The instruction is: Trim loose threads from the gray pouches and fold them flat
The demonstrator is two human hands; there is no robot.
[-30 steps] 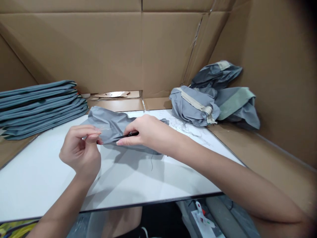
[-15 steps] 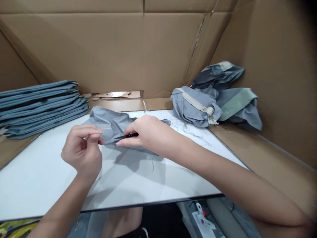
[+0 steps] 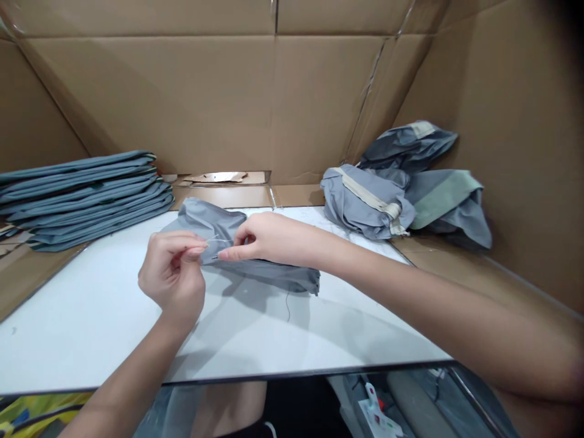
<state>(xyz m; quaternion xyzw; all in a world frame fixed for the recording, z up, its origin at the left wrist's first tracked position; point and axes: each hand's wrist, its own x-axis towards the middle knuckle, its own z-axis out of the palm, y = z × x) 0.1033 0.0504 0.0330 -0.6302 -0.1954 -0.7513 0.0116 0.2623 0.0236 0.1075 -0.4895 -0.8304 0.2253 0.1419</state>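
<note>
LEFT HAND (image 3: 172,274): thumb and forefinger pressed together, pinching fine pale thread (image 3: 216,240) | RIGHT HAND (image 3: 269,238): thumb and forefinger pinching bunched grey woven fabric (image 3: 214,222) | FABRIC POSITION: on flat white board (image 3: 77,328), under right hand | LEFT OF BOARD: stacked folded blue-grey cloth (image 3: 82,201)

Matt grey cloth (image 3: 274,281) lies on a smooth white board (image 3: 77,322), backed by matt brown cardboard (image 3: 159,103).

The white board (image 3: 77,322) gives the hands (image 3: 172,274) (image 3: 274,238) passage between the folded grey stack (image 3: 77,201) and crumpled grey fabric (image 3: 367,204).
</note>
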